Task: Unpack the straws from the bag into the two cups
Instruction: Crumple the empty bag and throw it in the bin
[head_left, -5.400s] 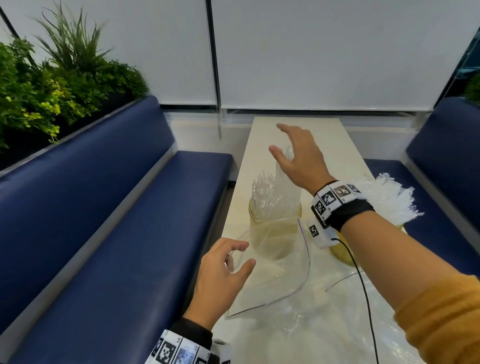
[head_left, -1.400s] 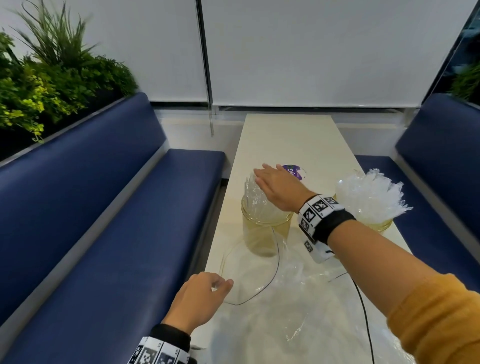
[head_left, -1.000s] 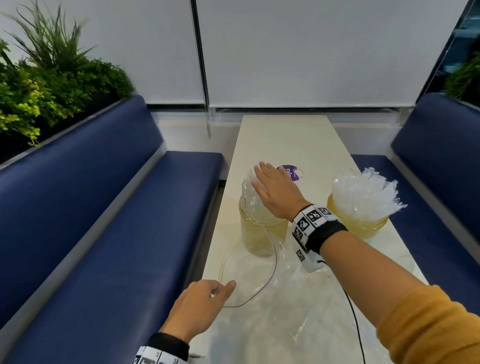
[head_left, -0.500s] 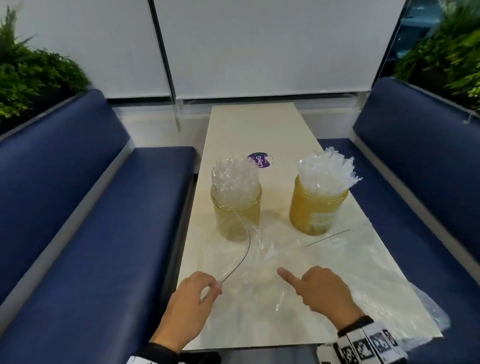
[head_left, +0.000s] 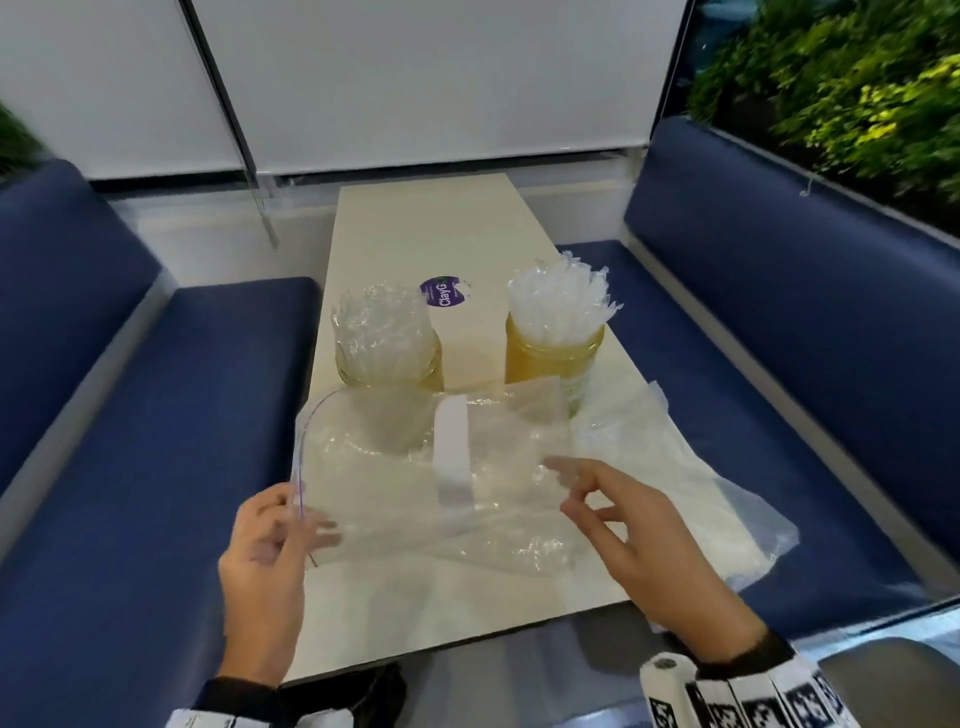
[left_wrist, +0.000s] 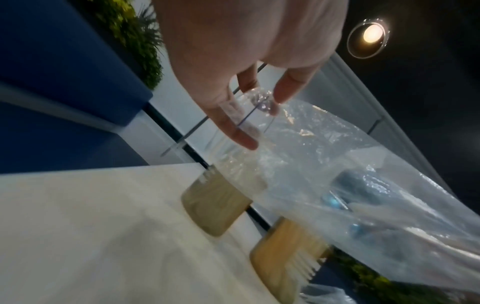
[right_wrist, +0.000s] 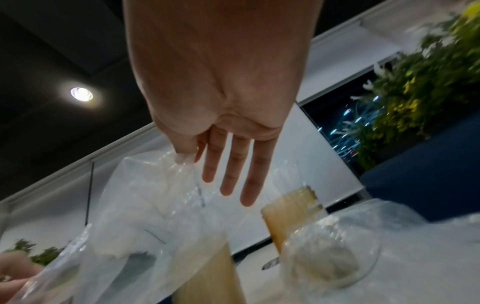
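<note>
Two yellowish cups stand mid-table. The left cup (head_left: 389, 366) holds clear-wrapped straws (head_left: 379, 322); the right cup (head_left: 550, 358) holds white-wrapped straws (head_left: 558, 301). In front of them a clear zip bag (head_left: 415, 467) hangs lifted off the table between both hands, and it looks empty. My left hand (head_left: 298, 512) pinches its left edge by the zip line. My right hand (head_left: 566, 483) pinches its right side between thumb and forefinger, with the other fingers straight. The wrist views show the same: the left hand (left_wrist: 262, 117) on the bag (left_wrist: 337, 164), the right hand (right_wrist: 187, 158) on the bag (right_wrist: 145, 195).
A second, flattened plastic bag (head_left: 675, 493) lies on the table (head_left: 426, 234) at the right, hanging past its edge. A purple sticker (head_left: 445, 297) sits behind the cups. Blue benches (head_left: 130, 415) (head_left: 779, 364) flank the narrow table. Plants (head_left: 831, 78) stand at the upper right.
My right hand left the straws in the left cup and came back to the near edge. Both hands took hold of the clear bag and raised it off the table.
</note>
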